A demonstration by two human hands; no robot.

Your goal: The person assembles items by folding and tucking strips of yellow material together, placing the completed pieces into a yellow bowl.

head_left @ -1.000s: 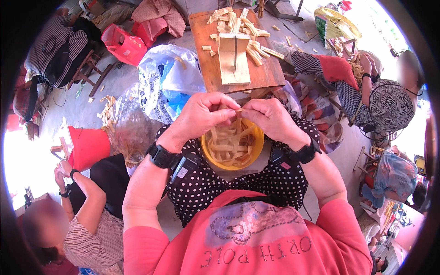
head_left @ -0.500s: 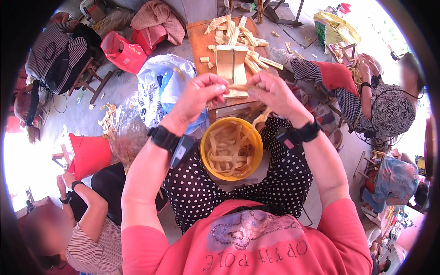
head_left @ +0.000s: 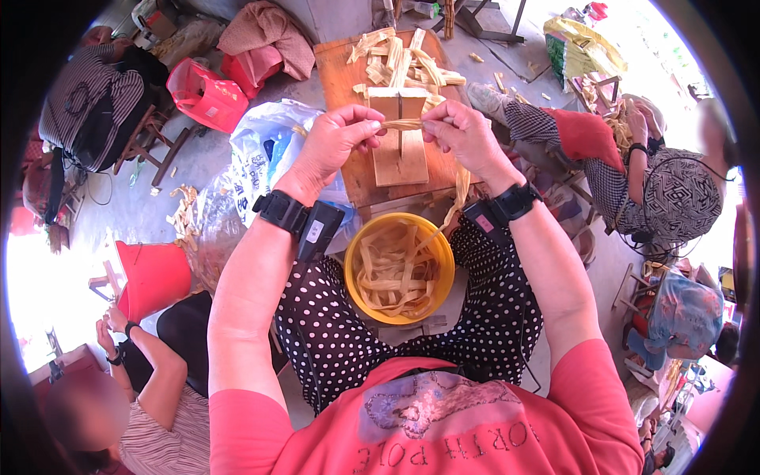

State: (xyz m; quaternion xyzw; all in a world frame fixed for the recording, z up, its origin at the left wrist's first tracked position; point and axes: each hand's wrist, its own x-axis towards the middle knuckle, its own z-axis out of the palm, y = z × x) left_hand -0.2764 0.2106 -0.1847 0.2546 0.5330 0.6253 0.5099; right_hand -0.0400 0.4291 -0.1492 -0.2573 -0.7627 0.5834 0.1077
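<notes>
A pale yellow, pliable flat strip (head_left: 403,124) is stretched between my two hands, bunched narrow in the middle. My left hand (head_left: 342,142) pinches one end between thumb and fingertips; my right hand (head_left: 465,141) pinches the other. From below the right hand the strip's tail hangs into a yellow bucket (head_left: 449,265) between my knees, where more loose strips (head_left: 393,269) lie coiled. Just beneath my hands stands a wooden fixture (head_left: 388,168) with a slotted upright plate. It rests on an orange-brown wooden board (head_left: 336,75). Several folded strip bundles (head_left: 402,59) are heaped at the board's far end.
White and blue plastic bags (head_left: 261,146) lie left of the board. Farther left are a pink-red bag (head_left: 207,99) and a red bucket (head_left: 154,277). People sit working at both sides, one with a patterned top (head_left: 681,194) at right. A yellow-green sack (head_left: 586,49) stands far right.
Both hands have moved slightly away from me, over the fixture's upright plate, and the strip between them is drawn straighter. More of the fixture's base shows. Both hands keep their pinch.
</notes>
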